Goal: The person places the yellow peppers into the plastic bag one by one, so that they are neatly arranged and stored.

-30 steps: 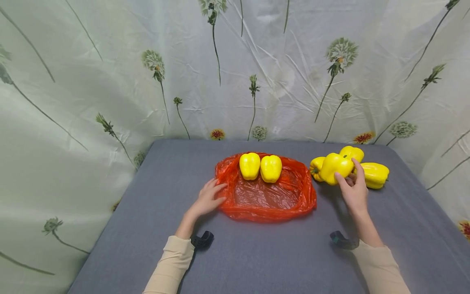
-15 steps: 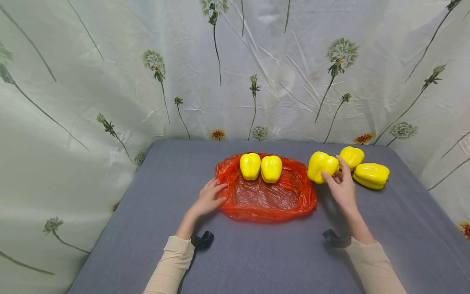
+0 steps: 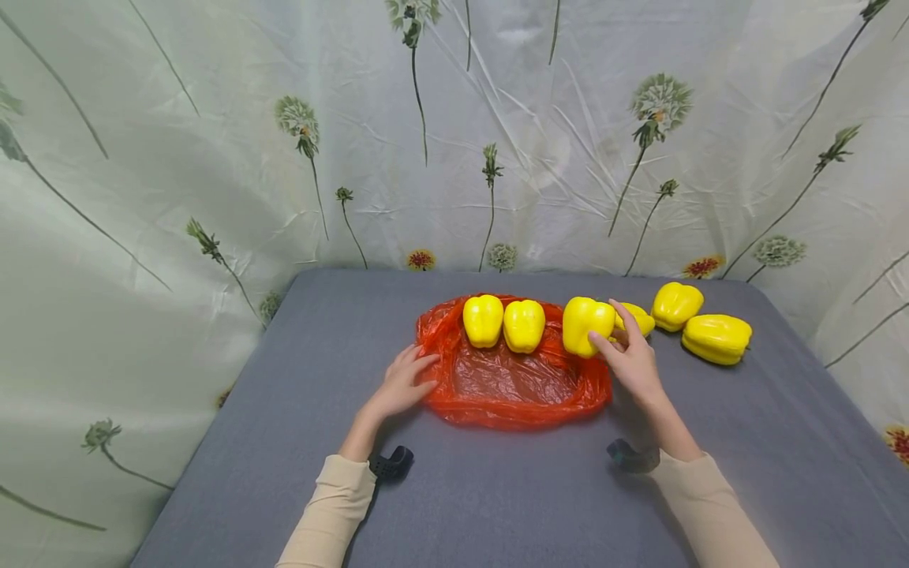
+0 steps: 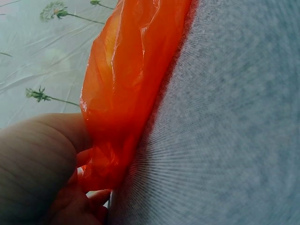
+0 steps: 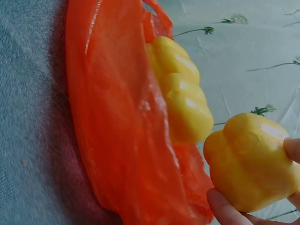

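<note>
My right hand [image 3: 635,371] holds a yellow bell pepper [image 3: 585,327] between thumb and fingertips, over the right end of a red plastic bag [image 3: 518,414]. The right wrist view shows the held pepper [image 5: 253,161] beside the bag's rim. Two more yellow bell peppers stand side by side at the bag's back, a left pepper [image 3: 483,322] and a right pepper [image 3: 524,326]. At the bag's left end, my left hand [image 3: 401,384] grips the edge; in the left wrist view, red plastic [image 4: 117,103] lies between thumb and fingers, partly covering the fingertips.
To the right of the bag lie three yellow bell peppers: one [image 3: 639,319] partly behind my right hand, one [image 3: 677,306] farther back, one [image 3: 717,339] on its side. A grey cloth [image 3: 497,497] covers the table, with a flower-patterned curtain [image 3: 440,197] behind.
My right hand has carried the bell pepper leftward from the pile to over the bag's right end. My left hand and the bag have stayed in place.
</note>
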A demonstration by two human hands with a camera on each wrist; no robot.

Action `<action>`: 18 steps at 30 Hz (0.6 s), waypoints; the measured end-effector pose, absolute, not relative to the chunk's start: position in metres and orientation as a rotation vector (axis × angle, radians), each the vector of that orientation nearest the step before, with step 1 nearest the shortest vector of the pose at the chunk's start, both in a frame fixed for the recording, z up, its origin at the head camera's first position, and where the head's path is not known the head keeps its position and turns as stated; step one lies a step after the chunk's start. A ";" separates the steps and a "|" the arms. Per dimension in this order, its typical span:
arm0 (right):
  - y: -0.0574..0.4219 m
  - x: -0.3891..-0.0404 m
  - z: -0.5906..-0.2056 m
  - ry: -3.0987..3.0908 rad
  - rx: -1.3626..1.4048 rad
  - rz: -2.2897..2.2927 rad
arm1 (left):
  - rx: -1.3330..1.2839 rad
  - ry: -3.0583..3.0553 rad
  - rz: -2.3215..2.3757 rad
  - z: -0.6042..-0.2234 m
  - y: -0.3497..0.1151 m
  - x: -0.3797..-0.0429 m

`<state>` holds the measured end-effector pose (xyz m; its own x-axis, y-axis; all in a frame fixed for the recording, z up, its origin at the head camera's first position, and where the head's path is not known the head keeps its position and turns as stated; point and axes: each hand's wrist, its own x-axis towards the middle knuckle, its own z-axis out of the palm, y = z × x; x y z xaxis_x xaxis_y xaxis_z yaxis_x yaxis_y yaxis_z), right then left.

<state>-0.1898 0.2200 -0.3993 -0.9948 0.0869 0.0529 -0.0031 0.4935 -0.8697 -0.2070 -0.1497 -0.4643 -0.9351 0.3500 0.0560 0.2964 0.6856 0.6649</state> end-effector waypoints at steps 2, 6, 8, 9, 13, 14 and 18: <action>0.218 -0.191 -0.401 -2.661 -0.066 1.518 | 0.539 2.812 1.090 -0.465 -0.150 -0.207; 0.213 -0.195 -0.404 -2.708 -0.067 1.492 | 0.535 2.811 1.082 -0.465 -0.150 -0.207; 0.212 -0.196 -0.405 -2.724 -0.066 1.496 | 0.533 2.811 1.079 -0.465 -0.150 -0.207; 0.211 -0.197 -0.405 -2.728 -0.061 1.496 | 0.533 2.811 1.077 -0.464 -0.150 -0.207; 0.209 -0.201 -0.409 -2.754 -0.045 1.448 | 0.534 2.813 1.081 -0.464 -0.150 -0.208; 0.209 -0.202 -0.411 -2.768 -0.037 1.421 | 0.537 2.814 1.079 -0.464 -0.150 -0.208; 0.209 -0.206 -0.417 -2.845 0.003 1.308 | 0.546 2.820 1.069 -0.465 -0.150 -0.208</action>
